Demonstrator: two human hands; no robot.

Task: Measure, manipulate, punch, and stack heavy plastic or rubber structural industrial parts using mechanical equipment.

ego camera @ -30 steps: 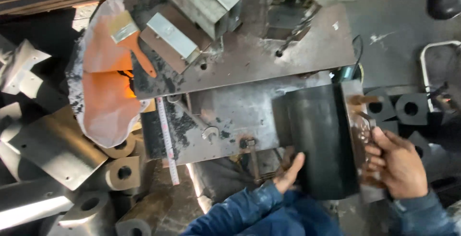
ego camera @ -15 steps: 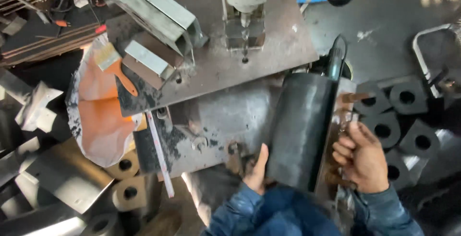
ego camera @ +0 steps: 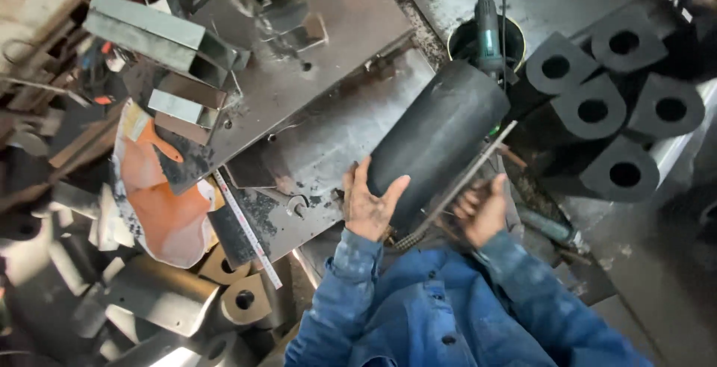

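Head view: a large black cylinder [ego camera: 437, 139] lay tilted across the middle of the frame, its far end pointing toward the upper right and its near end toward the person's chest. The left hand [ego camera: 370, 203] pressed against the cylinder's lower left side, palm on the curved surface, with the fingers spread and the thumb lifted apart from them. The right hand [ego camera: 482, 210] sat just right of the cylinder's near end, its fingers curled tight around a thin metal rod [ego camera: 463, 180] that ran diagonally along the cylinder's right edge. Both blue sleeves [ego camera: 448, 307] filled the bottom centre.

Under the cylinder lay a grey steel plate [ego camera: 299, 135], stained and scratched, stretching from the centre to the upper left. A measuring tape strip [ego camera: 246, 229] lay along the plate's lower left edge. Left of it sat an orange and white cloth [ego camera: 160, 203]. Square metal tubes [ego camera: 157, 38] rested in the upper left. In the upper right, a cluster of black blocks with round holes [ego camera: 605, 106] stood near the cylinder's far end. An angle grinder [ego camera: 489, 35] stood in a round container just above that end. Short pipe offcuts [ego camera: 239, 300] were scattered in the lower left.
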